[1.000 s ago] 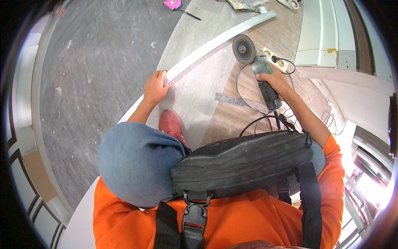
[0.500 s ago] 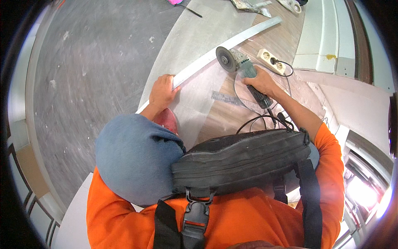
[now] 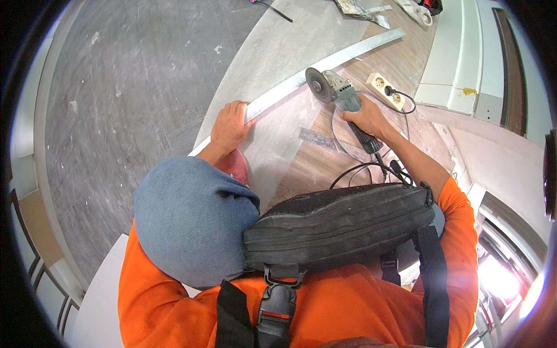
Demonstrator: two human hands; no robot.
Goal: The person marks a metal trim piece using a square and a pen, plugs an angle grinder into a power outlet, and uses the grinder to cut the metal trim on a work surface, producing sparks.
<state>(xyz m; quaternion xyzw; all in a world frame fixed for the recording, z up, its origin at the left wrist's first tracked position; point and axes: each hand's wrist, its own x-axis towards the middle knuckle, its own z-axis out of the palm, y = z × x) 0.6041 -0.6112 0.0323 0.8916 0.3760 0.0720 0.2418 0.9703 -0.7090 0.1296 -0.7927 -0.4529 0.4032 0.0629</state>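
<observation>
My left hand (image 3: 231, 126) is closed around a long, pale metal strip (image 3: 325, 62) that slants up and away to the right. Its near end passes below my wrist, beside my bent knee in blue trousers (image 3: 194, 220). In my right hand (image 3: 369, 118) is a green and black angle grinder (image 3: 350, 100), gripped around its body. The grinder's grey disc (image 3: 319, 85) sits at the strip's right edge, overlapping it in the picture; whether they touch I cannot tell. A red shoe (image 3: 235, 167) shows partly beneath my left forearm.
Right of the grinder lies a white power strip (image 3: 385, 91) with a black plug in it. Cables loop on the wood-look floor near a flat metal piece (image 3: 316, 137). A black bag (image 3: 339, 229) spans my lap. Crumpled foil-like packaging (image 3: 360, 10) lies at the far end.
The view has shifted slightly, moving the strip and power strip a little right and down in the picture. Both hands keep the same grips.
</observation>
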